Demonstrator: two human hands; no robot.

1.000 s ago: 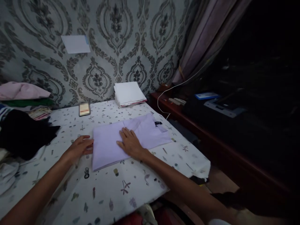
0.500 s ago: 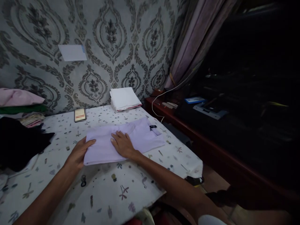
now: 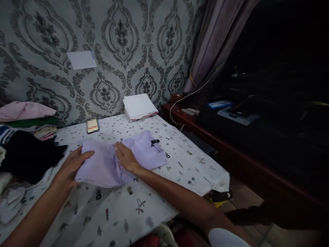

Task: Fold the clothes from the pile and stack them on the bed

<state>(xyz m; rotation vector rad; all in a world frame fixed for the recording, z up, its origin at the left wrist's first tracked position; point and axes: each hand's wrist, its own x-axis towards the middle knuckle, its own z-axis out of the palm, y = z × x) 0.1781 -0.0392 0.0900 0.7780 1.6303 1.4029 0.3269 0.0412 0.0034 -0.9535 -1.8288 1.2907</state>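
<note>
A folded lavender garment point(image 3: 99, 166) lies on the white patterned cloth of the table, its dark neck label toward the right. My left hand point(image 3: 74, 163) grips the garment's left end, thumb on top and the other fingers hidden beneath. My right hand point(image 3: 125, 156) rests on the middle of the garment, fingers extended, beside a raised crease in the fabric. Between the two hands the left part of the garment bulges up slightly.
A stack of white folded items point(image 3: 141, 107) and a small pixelated card point(image 3: 92, 126) sit toward the wall. Black clothing point(image 3: 33, 154) and a pink folded cloth point(image 3: 28, 110) are piled at the left. A dark red wooden ledge point(image 3: 231, 161) runs along the right, with a white cable.
My left hand has moved left with the garment's end. The garment has shifted left, and a crease has formed beside my right hand, which also lies a little further left.
</note>
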